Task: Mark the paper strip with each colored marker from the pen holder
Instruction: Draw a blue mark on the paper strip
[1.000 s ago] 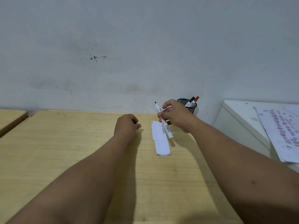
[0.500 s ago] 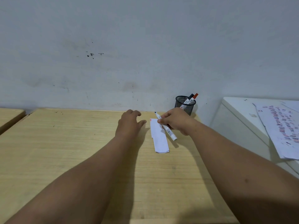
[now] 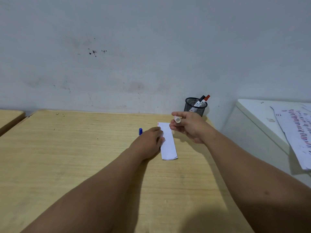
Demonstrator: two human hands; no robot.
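While the paper strip lies flat on the wooden desk with its long axis running away from the person, the left hand presses fingers down on its left edge, holding nothing. A red mark shows at its far left corner. Just right of the strip's far end and above it, the right hand is closed around an uncapped marker, butt end toward the camera, tip hidden. A blue cap lies left of the strip; the pen holder stands beyond
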